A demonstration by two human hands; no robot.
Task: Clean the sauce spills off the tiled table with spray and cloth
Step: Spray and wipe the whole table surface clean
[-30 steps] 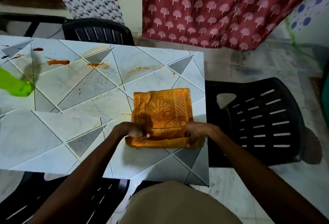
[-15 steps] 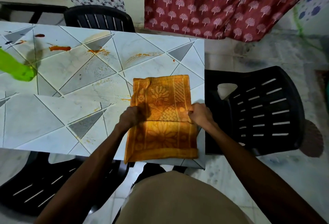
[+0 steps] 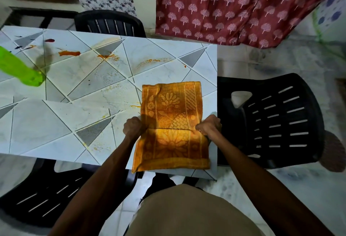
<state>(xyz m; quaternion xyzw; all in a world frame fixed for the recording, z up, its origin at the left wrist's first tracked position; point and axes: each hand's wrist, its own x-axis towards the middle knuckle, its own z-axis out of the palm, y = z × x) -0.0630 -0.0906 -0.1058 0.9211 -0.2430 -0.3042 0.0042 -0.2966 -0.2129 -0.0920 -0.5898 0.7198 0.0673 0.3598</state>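
An orange patterned cloth (image 3: 172, 108) lies at the near right corner of the tiled table (image 3: 74, 123), its near half hanging over the front edge. My left hand (image 3: 133, 128) grips the cloth's left edge and my right hand (image 3: 209, 127) grips its right edge, both along a fold line across the middle. A green spray bottle (image 3: 20, 69) stands at the table's left. Red-orange sauce spills (image 3: 69, 53) and smears (image 3: 149, 61) mark the far half of the table.
Black plastic chairs stand at the right (image 3: 277, 119), behind the table (image 3: 110, 24) and at the near left (image 3: 46, 194). A red patterned curtain (image 3: 234, 7) hangs at the back. The table's right edge runs just beside my right hand.
The cloth has been unfolded from a doubled state: its near half now hangs over the table's front edge. Both hands moved from the near fold to the cloth's middle.
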